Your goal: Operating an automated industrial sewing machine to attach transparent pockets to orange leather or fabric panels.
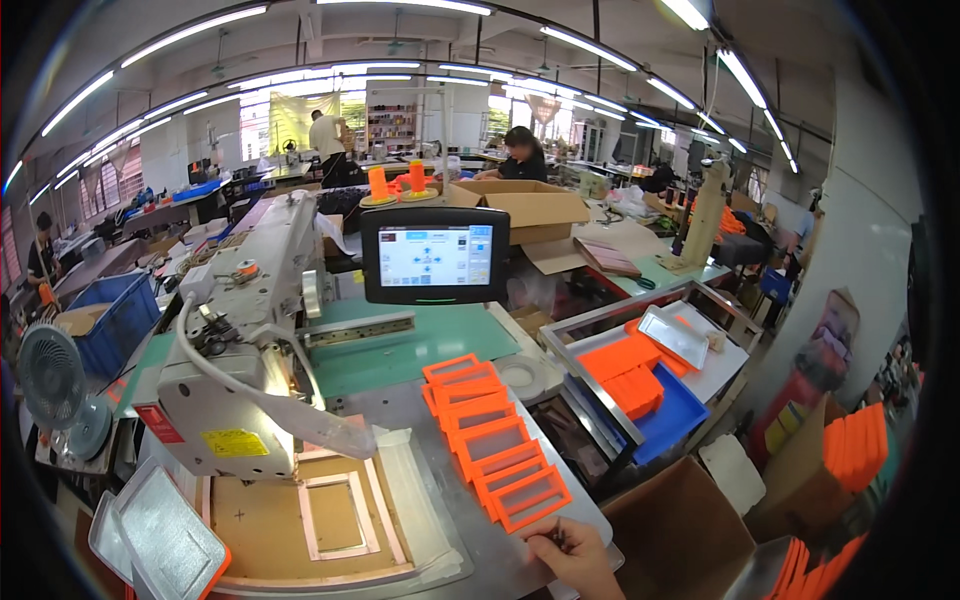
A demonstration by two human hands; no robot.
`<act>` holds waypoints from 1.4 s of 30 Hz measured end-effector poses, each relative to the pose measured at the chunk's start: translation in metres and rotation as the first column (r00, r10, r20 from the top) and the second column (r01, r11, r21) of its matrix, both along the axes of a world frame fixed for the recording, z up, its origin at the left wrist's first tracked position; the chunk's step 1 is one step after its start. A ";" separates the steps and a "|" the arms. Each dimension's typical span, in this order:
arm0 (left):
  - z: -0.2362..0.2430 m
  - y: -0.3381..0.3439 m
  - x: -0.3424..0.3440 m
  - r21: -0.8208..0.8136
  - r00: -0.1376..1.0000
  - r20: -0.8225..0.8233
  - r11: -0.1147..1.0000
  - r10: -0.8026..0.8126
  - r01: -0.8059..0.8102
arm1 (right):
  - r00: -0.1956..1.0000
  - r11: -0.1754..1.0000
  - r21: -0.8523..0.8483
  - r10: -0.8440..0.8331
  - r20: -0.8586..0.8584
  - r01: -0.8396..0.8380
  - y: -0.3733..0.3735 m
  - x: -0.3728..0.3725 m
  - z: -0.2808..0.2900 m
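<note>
My right hand comes in at the lower edge with its thumb and fingers pinched together. A small dark thing shows between the fingers, too little of it to name. The fingertips are by the nearest of several orange rectangular frames with see-through windows, which overlap in a slanting row on the grey machine table. Left of them lies a brown sewing template with a pale rectangular outline, under the head of a large sewing machine. My left hand is out of view.
Clear plastic-windowed orange pieces lie at the lower left. A control screen stands behind the table. To the right are a blue tray with orange pieces and an open cardboard box. A fan stands left; other people work farther back.
</note>
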State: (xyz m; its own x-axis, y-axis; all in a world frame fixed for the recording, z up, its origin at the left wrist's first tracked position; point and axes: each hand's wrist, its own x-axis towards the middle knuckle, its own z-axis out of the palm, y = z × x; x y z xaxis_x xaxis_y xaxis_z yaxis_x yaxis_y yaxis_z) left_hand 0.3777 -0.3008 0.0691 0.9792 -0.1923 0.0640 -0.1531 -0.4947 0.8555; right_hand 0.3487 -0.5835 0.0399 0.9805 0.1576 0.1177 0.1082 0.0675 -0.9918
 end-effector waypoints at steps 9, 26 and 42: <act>0.007 -0.030 0.032 -0.039 0.999 -0.023 0.999 -0.028 0.027 | 0.998 0.992 0.111 0.060 -0.016 -0.057 0.007 0.002 -0.012; 0.013 -0.047 0.053 -0.135 0.995 -0.094 0.990 -0.045 0.032 | 0.994 0.993 0.066 0.098 0.053 -0.101 0.002 0.004 -0.009; -0.003 0.001 -0.016 -0.323 0.948 -0.313 0.945 -0.057 -0.050 | 0.998 0.992 0.110 0.056 0.000 -0.055 0.010 0.004 -0.019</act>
